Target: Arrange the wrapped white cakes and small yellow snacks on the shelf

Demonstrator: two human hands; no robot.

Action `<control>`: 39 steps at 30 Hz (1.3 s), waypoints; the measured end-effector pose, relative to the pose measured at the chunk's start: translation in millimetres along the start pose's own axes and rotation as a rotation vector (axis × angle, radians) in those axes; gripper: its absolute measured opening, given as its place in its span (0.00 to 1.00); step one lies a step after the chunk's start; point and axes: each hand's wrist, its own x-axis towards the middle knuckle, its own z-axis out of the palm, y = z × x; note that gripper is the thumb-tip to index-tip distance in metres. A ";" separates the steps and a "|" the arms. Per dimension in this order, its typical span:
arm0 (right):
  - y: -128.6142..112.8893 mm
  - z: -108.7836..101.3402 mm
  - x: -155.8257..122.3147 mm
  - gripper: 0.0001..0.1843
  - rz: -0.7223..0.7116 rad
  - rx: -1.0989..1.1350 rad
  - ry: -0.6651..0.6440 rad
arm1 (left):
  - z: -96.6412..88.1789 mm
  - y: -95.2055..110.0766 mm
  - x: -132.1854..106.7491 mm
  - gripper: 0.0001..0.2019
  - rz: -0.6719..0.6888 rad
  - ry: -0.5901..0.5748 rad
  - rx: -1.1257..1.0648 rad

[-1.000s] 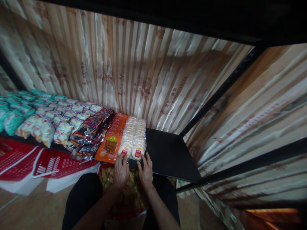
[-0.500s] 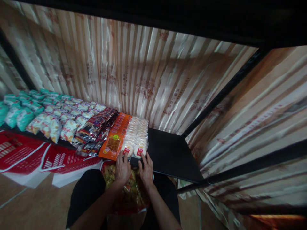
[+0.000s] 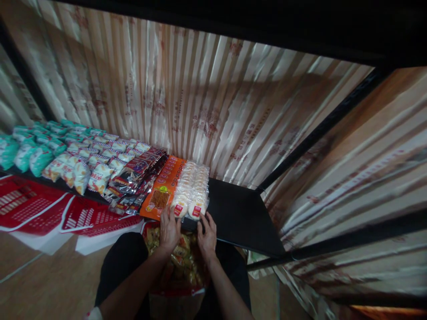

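My left hand [image 3: 169, 231] and my right hand [image 3: 207, 235] rest side by side at the front edge of a black shelf [image 3: 240, 218]. Their fingertips touch the near end of a clear pack of round white rice crackers with red labels [image 3: 191, 191], which lies flat on the shelf. The fingers are curled at the pack's edge. An orange snack pack [image 3: 162, 189] lies just left of it. Below my hands, on my lap, sits a red-rimmed bag of colourful small snacks [image 3: 180, 262].
Left along the shelf lie rows of dark foil packs [image 3: 135, 175], white snack bags [image 3: 95, 169] and teal bags [image 3: 31, 149]. Red price strips [image 3: 76, 218] hang below. Striped plastic sheeting [image 3: 187, 98] backs the shelf. A black frame post [image 3: 313, 133] stands at right.
The view has shifted slightly; both hands stay at the cracker pack's near end, which has slid a little to the right and further onto the shelf.
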 end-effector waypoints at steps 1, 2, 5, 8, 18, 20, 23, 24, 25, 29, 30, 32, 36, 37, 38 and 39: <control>0.2 0.1 1.3 0.22 0.020 0.008 0.017 | 0.1 -1.3 2.8 0.23 -0.009 0.007 -0.005; 0.3 0.2 2.7 0.23 0.039 0.014 0.031 | 0.8 -2.5 5.3 0.24 -0.013 0.011 -0.007; 0.0 1.0 6.5 0.25 0.071 0.028 0.046 | 4.6 -4.2 10.2 0.25 0.001 -0.005 -0.013; -0.8 1.8 8.8 0.26 0.082 0.037 0.037 | 7.8 -3.2 12.3 0.25 -0.002 -0.015 -0.018; -1.7 2.1 8.9 0.26 0.098 0.030 0.034 | 16.1 -1.0 11.2 0.25 -0.073 0.026 -0.045; -2.0 2.3 9.9 0.25 0.108 0.033 0.032 | 17.8 -1.2 10.8 0.26 -0.077 0.025 -0.041; -3.4 2.1 12.0 0.24 0.142 0.040 0.013 | 18.5 -1.0 11.0 0.25 -0.073 0.018 -0.038; -4.2 1.9 12.6 0.24 0.155 0.041 0.007 | 18.4 -0.8 11.1 0.25 -0.072 0.015 -0.036; -5.1 1.6 13.1 0.23 0.165 0.043 0.002 | 18.1 -0.4 11.3 0.25 -0.072 0.012 -0.034; -7.4 0.5 13.2 0.23 0.171 0.051 0.000 | 16.5 1.2 11.5 0.25 -0.081 -0.004 -0.029; -7.2 0.4 12.9 0.22 0.165 0.051 0.001 | 16.2 1.5 11.5 0.25 -0.084 -0.004 -0.033; -6.1 0.1 12.5 0.22 0.148 0.051 0.008 | 15.5 2.0 11.3 0.25 -0.090 0.001 -0.043; -4.3 -0.7 12.4 0.19 0.112 0.057 0.038 | 14.6 2.5 9.5 0.26 -0.096 0.005 -0.049; -4.5 -0.9 12.5 0.19 0.106 0.057 0.047 | 14.4 2.6 8.8 0.26 -0.096 0.005 -0.049; -5.0 -1.1 12.5 0.18 0.102 0.054 0.054 | 14.4 2.7 8.1 0.26 -0.095 0.004 -0.048; -5.6 -1.1 12.6 0.18 0.101 0.050 0.060 | 14.5 2.7 7.5 0.26 -0.095 0.003 -0.047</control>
